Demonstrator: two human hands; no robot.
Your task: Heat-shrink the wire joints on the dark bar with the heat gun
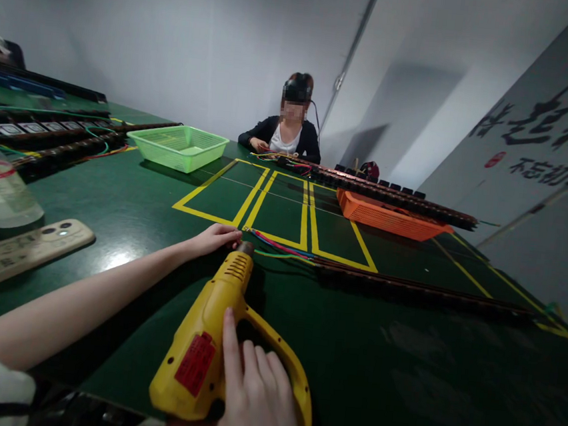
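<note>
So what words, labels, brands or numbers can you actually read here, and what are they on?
"不忘初", with a cut-off character after it: right-hand wall.
Large brushwork above it: too blurred and cut off to quote surely.
Red seal beside it: too small.
Red label on the yellow heat gun: too blurred.
Phone case markings: illegible.

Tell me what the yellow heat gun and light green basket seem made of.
Heat gun: probably hard plastic, satin, judging by its moulded vents and screwed shell; its nozzle looks like metal, from its dull grey sheen. Light green basket: likely smooth moulded plastic, given its even colour and perforated walls.
</note>
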